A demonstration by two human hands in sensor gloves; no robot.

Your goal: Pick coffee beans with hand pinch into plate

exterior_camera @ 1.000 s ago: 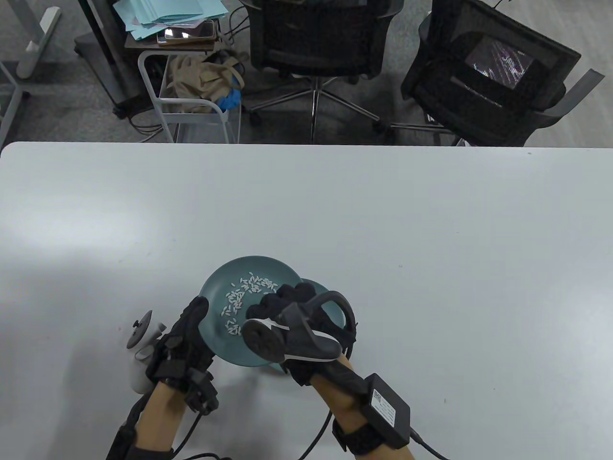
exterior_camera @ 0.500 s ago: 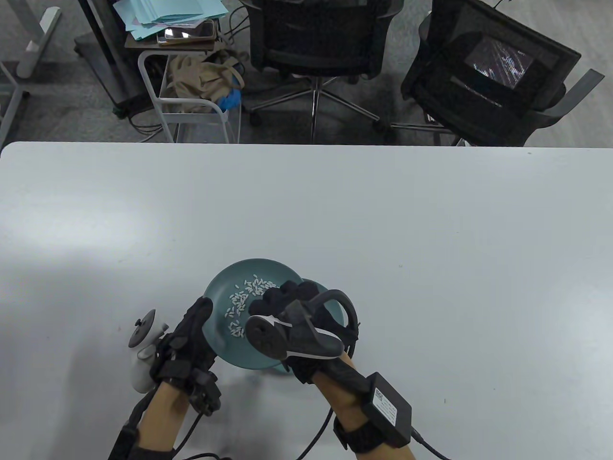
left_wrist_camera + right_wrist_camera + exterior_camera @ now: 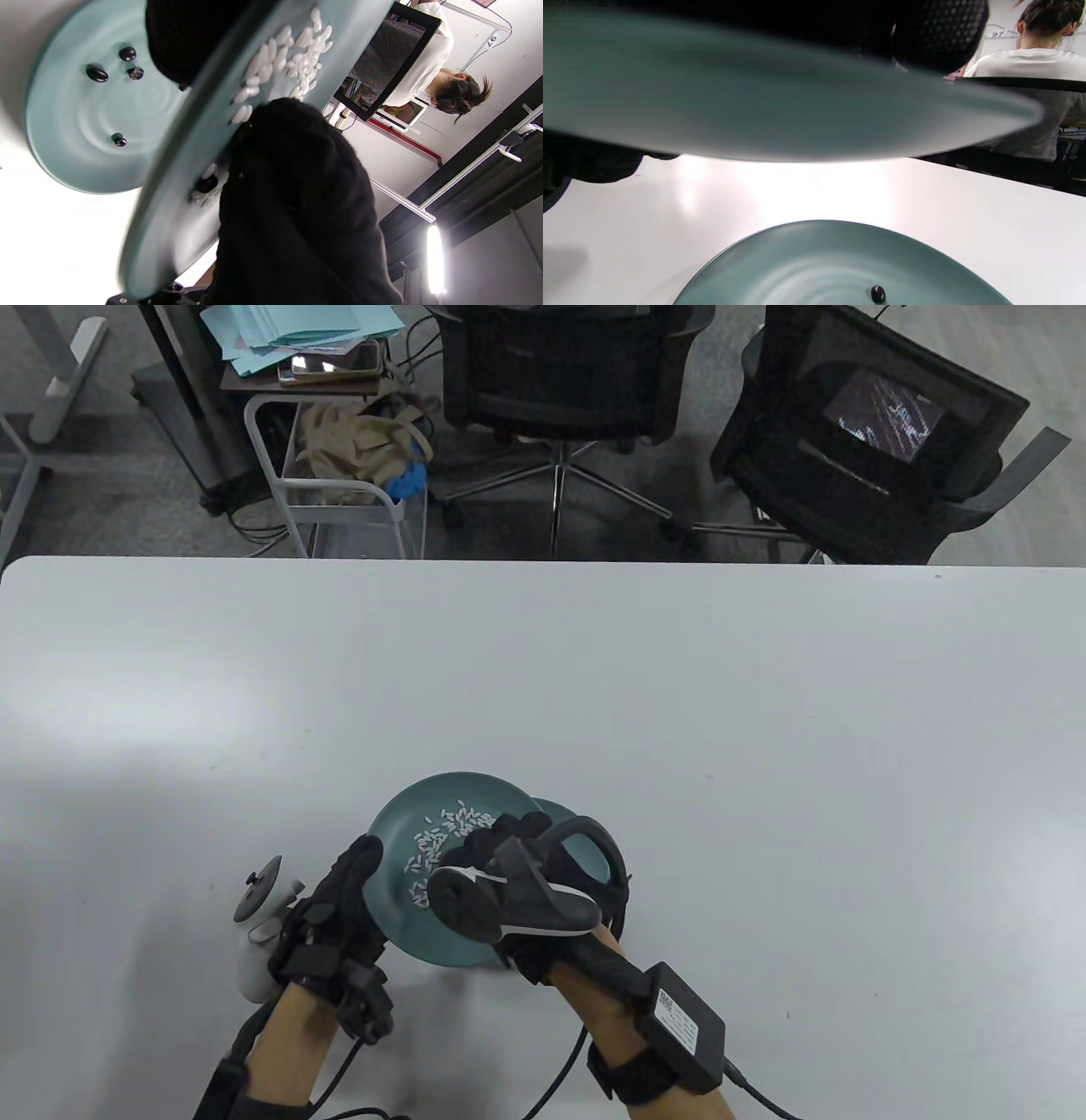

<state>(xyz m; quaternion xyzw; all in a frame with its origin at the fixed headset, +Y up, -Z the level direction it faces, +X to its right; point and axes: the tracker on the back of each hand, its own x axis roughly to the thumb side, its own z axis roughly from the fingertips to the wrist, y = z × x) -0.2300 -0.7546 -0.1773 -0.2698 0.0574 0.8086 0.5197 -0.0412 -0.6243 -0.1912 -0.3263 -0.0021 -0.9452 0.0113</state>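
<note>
We hold the upper plate (image 3: pixel 399 891) lifted and tilted above the lower plate (image 3: pixel 594 853); the left hand (image 3: pixel 335 912) grips its near-left rim. White grains (image 3: pixel 450 827) and at least one dark coffee bean (image 3: pixel 207 184) lie on the upper plate; a few beans (image 3: pixel 97 74) already sit in the lower plate. The right hand (image 3: pixel 509 857) reaches over the upper plate's near side, but we cannot tell if its fingers pinch anything. Advice: steady the tilt, pinch the bean alone, avoid the grains.
</note>
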